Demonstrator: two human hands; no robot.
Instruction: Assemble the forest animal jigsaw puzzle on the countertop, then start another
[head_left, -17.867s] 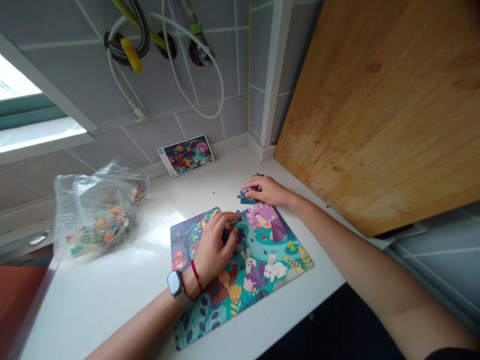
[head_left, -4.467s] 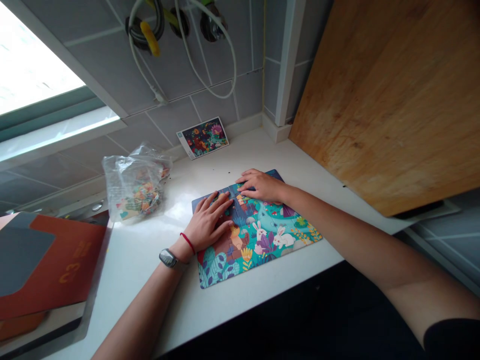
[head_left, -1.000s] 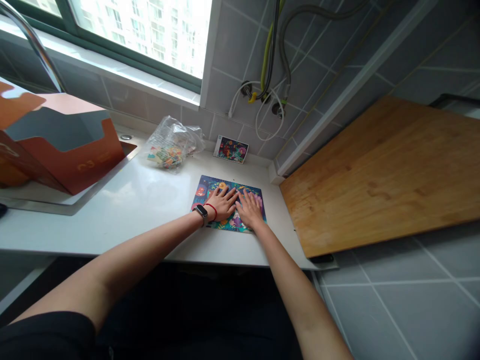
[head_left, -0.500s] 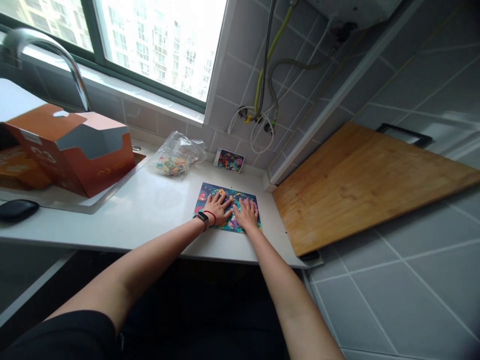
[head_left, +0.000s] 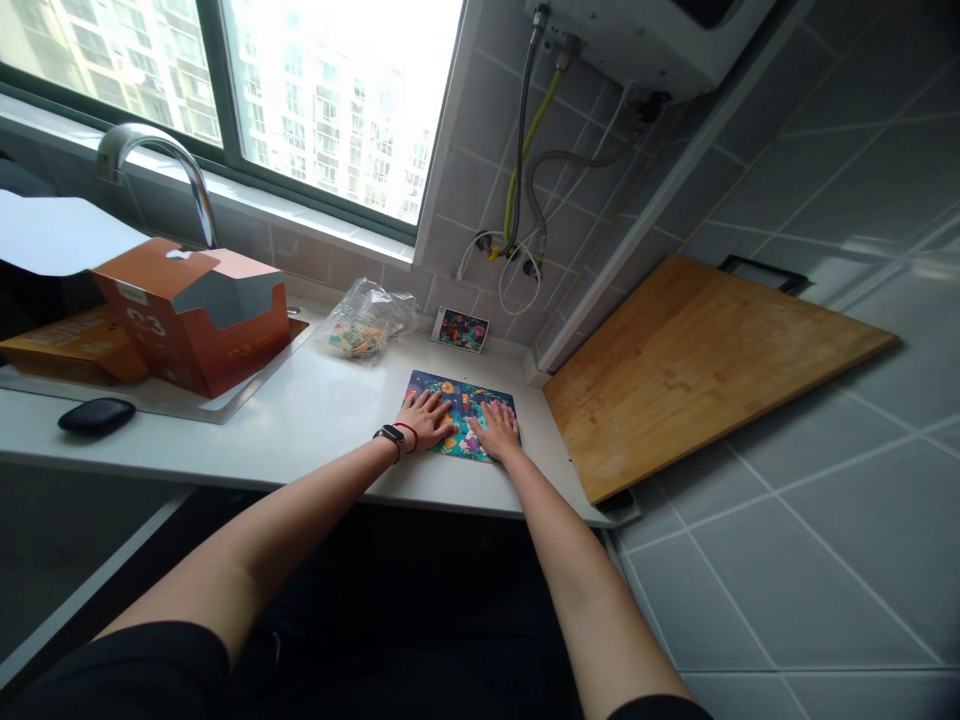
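A colourful illustrated board, perhaps a puzzle [head_left: 466, 400], lies flat on the white counter [head_left: 300, 425]. My left hand [head_left: 425, 418] rests with spread fingers on its left part, a dark watch and a red band at the wrist. On the right part lies my right hand [head_left: 496, 430], its fingers spread and flat. Neither hand grips anything. Behind the board, a small card [head_left: 460, 329] with a similar picture leans against the tiled wall. A clear plastic bag [head_left: 365, 325] with small coloured pieces sits to the back left.
An open orange box [head_left: 202, 335] stands at the left by the curved faucet [head_left: 199, 180], with a black mouse-shaped object [head_left: 97, 416] in front. A wooden board [head_left: 697, 370] leans at the right. Hoses and cables hang on the back wall.
My left hand has slid left and slightly down across the board, while my right hand stays on the right part. The camera view has shifted, showing more of the left side.
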